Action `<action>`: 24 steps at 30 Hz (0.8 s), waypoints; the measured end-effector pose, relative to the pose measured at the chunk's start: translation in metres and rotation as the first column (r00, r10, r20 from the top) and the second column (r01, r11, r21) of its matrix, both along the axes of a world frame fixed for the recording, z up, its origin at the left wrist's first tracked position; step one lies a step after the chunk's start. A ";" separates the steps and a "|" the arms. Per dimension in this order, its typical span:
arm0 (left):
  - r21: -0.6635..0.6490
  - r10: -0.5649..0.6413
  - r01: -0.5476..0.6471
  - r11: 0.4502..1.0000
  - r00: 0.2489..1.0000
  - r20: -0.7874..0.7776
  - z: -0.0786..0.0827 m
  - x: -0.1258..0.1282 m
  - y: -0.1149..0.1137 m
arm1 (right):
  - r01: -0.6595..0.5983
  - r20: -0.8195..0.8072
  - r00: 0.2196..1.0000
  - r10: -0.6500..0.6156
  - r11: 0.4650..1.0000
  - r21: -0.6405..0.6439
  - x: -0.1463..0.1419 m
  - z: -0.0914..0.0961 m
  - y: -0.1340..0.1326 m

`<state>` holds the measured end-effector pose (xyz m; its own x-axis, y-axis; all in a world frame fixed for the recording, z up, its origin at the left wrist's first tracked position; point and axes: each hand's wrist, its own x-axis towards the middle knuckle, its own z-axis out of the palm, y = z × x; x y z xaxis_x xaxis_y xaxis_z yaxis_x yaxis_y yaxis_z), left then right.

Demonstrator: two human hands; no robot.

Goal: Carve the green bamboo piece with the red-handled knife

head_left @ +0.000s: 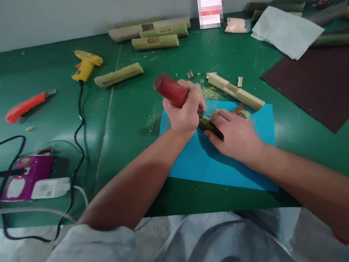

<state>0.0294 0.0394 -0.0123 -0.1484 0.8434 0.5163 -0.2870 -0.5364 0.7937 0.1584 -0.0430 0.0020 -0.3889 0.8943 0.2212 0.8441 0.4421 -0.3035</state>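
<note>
My left hand (184, 109) is closed round the thick red handle (170, 89) of a tool. Its working end is hidden behind the fingers, so I cannot tell its kind. Close beside it, my right hand (236, 134) grips a short dark-green bamboo piece (209, 125) and presses it down over a blue sheet (193, 162). Both hands are almost touching at the bamboo. Pale shavings (214, 93) lie scattered just beyond them. A notched bamboo tube (236, 90) rests slantwise at the far edge of the sheet.
More cut bamboo tubes (155, 43) lie at the back, with another tube (119, 75) nearer. On the left are a yellow glue gun (87, 65), a red utility knife (28, 106) and a purple power strip (30, 177) with cords. A dark brown sheet (323, 84) and white paper (286, 32) lie right.
</note>
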 end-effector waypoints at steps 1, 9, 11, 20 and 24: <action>-0.008 0.011 -0.011 1.000 1.000 -0.001 -0.001 0.000 0.001 | 0.000 0.003 1.000 0.000 1.000 0.002 0.000 0.000 0.000; 0.027 0.003 -0.004 1.000 1.000 0.017 -0.004 -0.001 0.005 | -0.001 0.013 1.000 0.001 1.000 0.009 -0.001 -0.002 0.000; 0.003 0.000 0.000 1.000 1.000 0.012 -0.003 -0.001 0.004 | 0.002 0.023 1.000 -0.002 1.000 0.005 -0.001 -0.002 0.000; 0.005 0.029 -0.029 1.000 0.999 -0.028 0.000 0.001 -0.002 | 0.001 0.045 0.999 -0.002 1.000 0.021 -0.002 -0.001 -0.001; 0.063 0.048 -0.042 0.997 0.995 -0.092 0.005 0.003 -0.005 | -0.031 0.045 0.999 0.029 0.999 0.029 -0.002 -0.001 0.000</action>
<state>0.0320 0.0340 -0.0078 -0.1344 0.8035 0.5799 -0.1877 -0.5952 0.7813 0.1563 -0.0433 0.0011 -0.4254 0.8755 0.2291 0.8427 0.4755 -0.2523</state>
